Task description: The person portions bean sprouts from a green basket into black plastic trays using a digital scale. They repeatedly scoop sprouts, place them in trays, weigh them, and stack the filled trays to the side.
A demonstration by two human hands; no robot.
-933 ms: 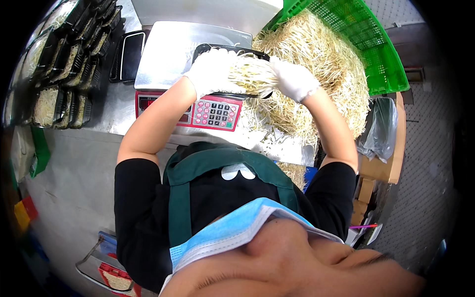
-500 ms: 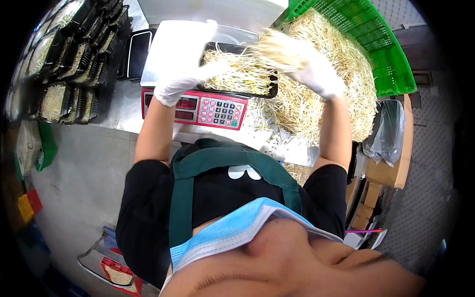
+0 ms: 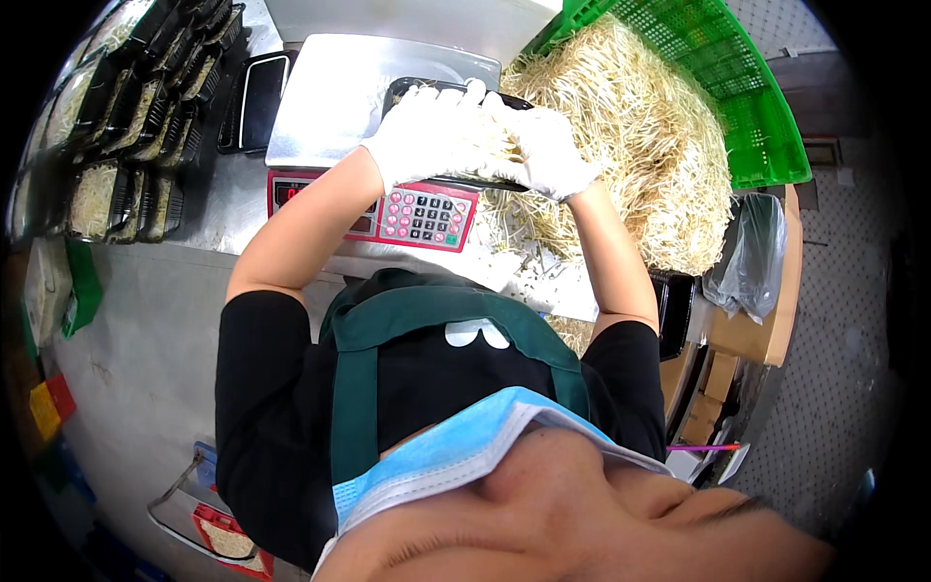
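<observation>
A black plastic tray [image 3: 405,88] of bean sprouts [image 3: 499,145] rests on the steel platform of a red digital scale [image 3: 325,87]. Over the left part of the tray lies my left hand [image 3: 427,134], white-gloved, its fingers stretched out and flat on the sprouts. My right hand [image 3: 549,155], also gloved, presses on the right end of the tray, fingers pointing inward and partly hidden. Between them the two hands cover most of the sprouts. Just right of my right hand rises a large heap of bean sprouts [image 3: 650,145].
A green perforated crate [image 3: 761,136] lies tipped behind the heap. Filled black trays [image 3: 102,199] are stacked at the far left, beside an unfilled black tray [image 3: 260,102]. More black trays [image 3: 676,310], a clear plastic bag [image 3: 752,257] and a cardboard box [image 3: 790,281] sit at the right.
My right hand has carried a clump of sprouts leftward from the heap to the tray. My left hand has moved right, from the tray's left end onto the sprouts.
</observation>
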